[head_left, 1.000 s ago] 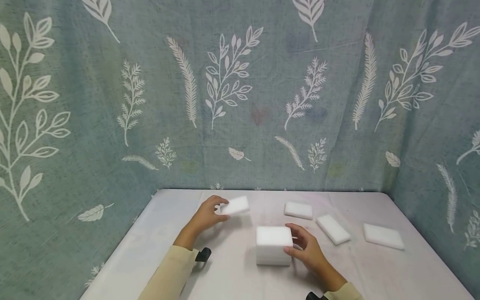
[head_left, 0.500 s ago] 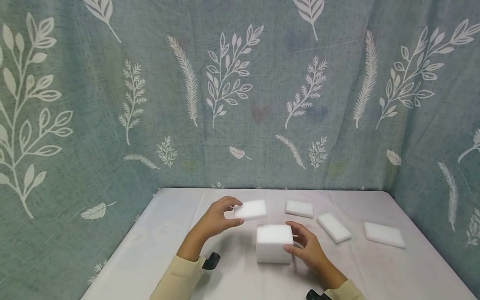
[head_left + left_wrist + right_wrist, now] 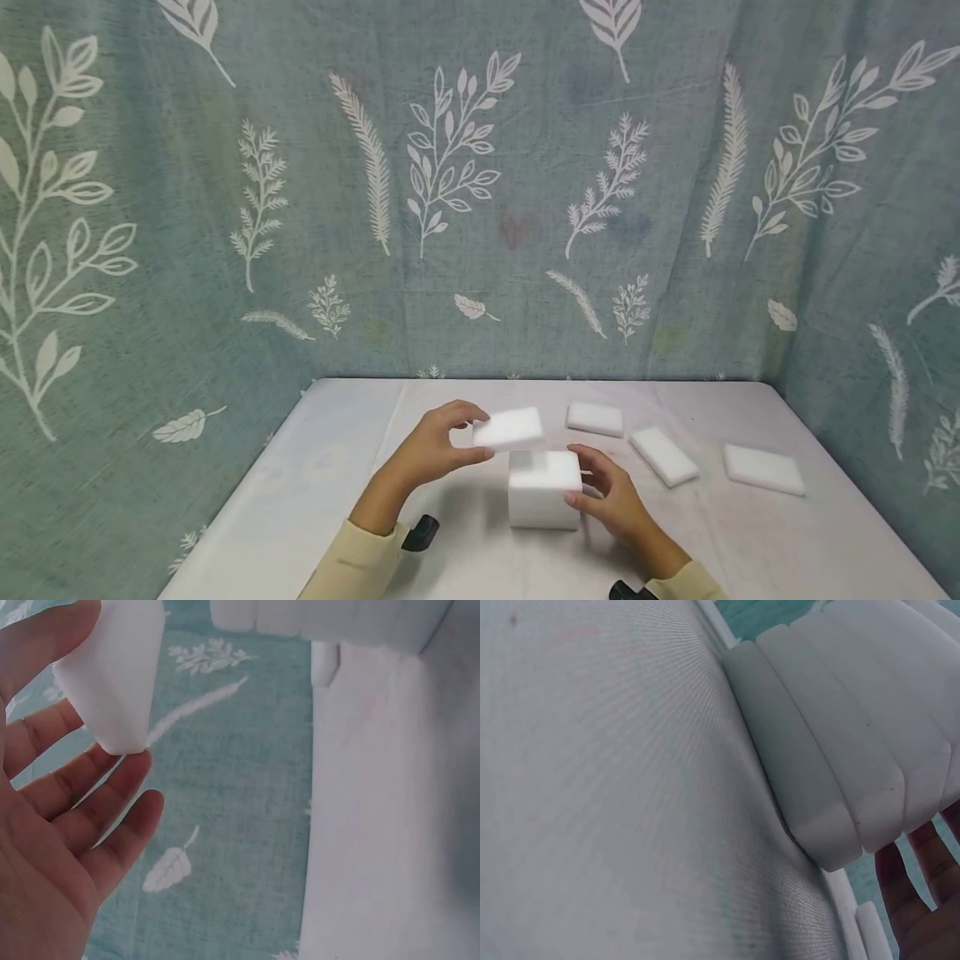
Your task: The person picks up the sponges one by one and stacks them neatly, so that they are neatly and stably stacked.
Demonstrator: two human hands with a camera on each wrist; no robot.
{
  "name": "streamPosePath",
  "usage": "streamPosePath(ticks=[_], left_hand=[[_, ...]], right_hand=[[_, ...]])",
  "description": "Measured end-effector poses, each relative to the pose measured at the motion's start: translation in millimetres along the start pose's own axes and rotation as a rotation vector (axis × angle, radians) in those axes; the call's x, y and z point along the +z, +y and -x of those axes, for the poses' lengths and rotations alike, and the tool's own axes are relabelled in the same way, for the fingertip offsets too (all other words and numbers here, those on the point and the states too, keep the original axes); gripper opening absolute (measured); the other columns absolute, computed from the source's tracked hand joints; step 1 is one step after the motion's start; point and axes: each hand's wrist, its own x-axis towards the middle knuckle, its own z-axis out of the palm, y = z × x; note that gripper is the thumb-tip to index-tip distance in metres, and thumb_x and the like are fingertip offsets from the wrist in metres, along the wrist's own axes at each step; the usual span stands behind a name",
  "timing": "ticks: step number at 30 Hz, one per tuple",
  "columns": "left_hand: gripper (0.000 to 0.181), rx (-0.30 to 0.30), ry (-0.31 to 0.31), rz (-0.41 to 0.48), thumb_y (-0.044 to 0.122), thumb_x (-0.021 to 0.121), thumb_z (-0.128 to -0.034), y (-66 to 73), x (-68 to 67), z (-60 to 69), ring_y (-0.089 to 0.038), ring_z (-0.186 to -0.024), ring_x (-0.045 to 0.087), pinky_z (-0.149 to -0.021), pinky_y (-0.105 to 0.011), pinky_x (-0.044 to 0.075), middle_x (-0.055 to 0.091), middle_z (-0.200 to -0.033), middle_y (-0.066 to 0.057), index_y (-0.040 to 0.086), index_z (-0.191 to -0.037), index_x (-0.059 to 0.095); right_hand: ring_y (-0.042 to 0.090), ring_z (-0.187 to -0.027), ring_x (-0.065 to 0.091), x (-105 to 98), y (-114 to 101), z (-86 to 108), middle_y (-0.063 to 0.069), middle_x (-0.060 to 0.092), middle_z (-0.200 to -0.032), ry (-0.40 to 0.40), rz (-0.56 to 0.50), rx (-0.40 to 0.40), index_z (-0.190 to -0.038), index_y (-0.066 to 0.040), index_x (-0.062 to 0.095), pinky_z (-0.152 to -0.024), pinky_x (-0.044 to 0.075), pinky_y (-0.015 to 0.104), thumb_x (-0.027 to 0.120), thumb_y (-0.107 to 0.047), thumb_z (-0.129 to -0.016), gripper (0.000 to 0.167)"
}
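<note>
In the head view my left hand point(image 3: 431, 450) pinches a white sponge point(image 3: 510, 429) between thumb and fingers, holding it in the air. It hangs just above and behind the left part of a stack of white sponges point(image 3: 543, 504). The left wrist view has this sponge point(image 3: 124, 682) at the upper left, with the lower fingers spread below it. My right hand point(image 3: 618, 500) grips the stack's right side, thumb in front and fingers farther back. Several layers of the stack point(image 3: 840, 735) show in the right wrist view, lying flush on one another.
Three loose sponges lie flat to the right: one at the back point(image 3: 595, 419), one slanted point(image 3: 663, 457), one farther right point(image 3: 763, 470). They rest on a white-covered table point(image 3: 810, 550). A leaf-patterned green curtain point(image 3: 480, 333) hangs behind it and along both sides.
My left hand has carried its sponge to the right and slightly nearer, close over the stack's rear left. The right hand keeps its grip on the stack, which has stayed in place.
</note>
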Motion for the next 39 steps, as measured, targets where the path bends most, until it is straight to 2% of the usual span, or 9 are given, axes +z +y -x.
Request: streamPosePath(ticks=[7,16,20,24,32,39], left_hand=[[0.043,0.055,-0.035,0.013,0.040,0.081,-0.0783,4.7,11.7,-0.9,-0.007,-0.106,0.056,-0.090,-0.033,0.050,0.060,-0.116,0.014,0.020,-0.113,0.067],[0.042,0.101,-0.055,-0.004,0.039,0.079,-0.0810,8.3,25.2,-1.9,-0.009,-0.107,0.056,-0.088,-0.036,0.051,0.059,-0.117,0.012,0.018,-0.115,0.066],[0.043,0.107,-0.054,-0.003,0.040,0.079,-0.0813,12.2,27.9,-2.5,-0.009,-0.107,0.056,-0.088,-0.038,0.051,0.059,-0.118,0.011,0.017,-0.115,0.066],[0.044,0.099,-0.054,0.004,0.042,0.078,-0.0817,17.5,31.2,-2.4,-0.010,-0.109,0.056,-0.088,-0.041,0.051,0.058,-0.121,0.011,0.019,-0.117,0.066],[0.046,0.084,-0.071,-0.041,0.046,0.076,-0.0825,21.9,37.5,-2.2,-0.011,-0.113,0.056,-0.091,-0.034,0.050,0.058,-0.123,0.010,0.018,-0.118,0.065],[0.044,0.111,-0.088,-0.033,0.045,0.076,-0.0830,24.7,40.7,-1.9,-0.011,-0.113,0.056,-0.090,-0.035,0.051,0.058,-0.123,0.009,0.019,-0.117,0.065]], right_hand=[[0.024,-0.111,0.058,-0.5,1.2,1.8,0.014,0.060,-0.123,0.000,-0.011,0.012,-0.136,-0.004,0.051,-0.095,0.048,0.033,0.076,-0.006,-0.083,0.059],[0.018,-0.111,0.058,-1.1,4.3,1.1,0.014,0.059,-0.124,-0.005,-0.005,-0.012,-0.136,-0.002,0.050,-0.095,0.048,0.032,0.073,-0.004,-0.085,0.056],[0.018,-0.110,0.058,-0.9,3.9,0.5,0.014,0.059,-0.123,-0.009,-0.006,-0.024,-0.136,-0.001,0.050,-0.095,0.048,0.032,0.070,-0.003,-0.087,0.053],[0.020,-0.109,0.059,-1.0,3.0,1.3,0.014,0.060,-0.122,-0.002,-0.005,-0.001,-0.136,-0.001,0.049,-0.095,0.048,0.032,0.071,-0.005,-0.087,0.054],[0.024,-0.110,0.059,-0.5,0.8,1.4,0.014,0.060,-0.122,0.007,0.007,0.027,-0.136,0.001,0.050,-0.094,0.049,0.035,0.071,-0.008,-0.087,0.053],[0.019,-0.110,0.058,0.6,0.6,1.7,0.013,0.059,-0.124,0.026,0.006,0.056,-0.135,0.000,0.050,-0.095,0.048,0.033,0.072,-0.010,-0.086,0.055]])
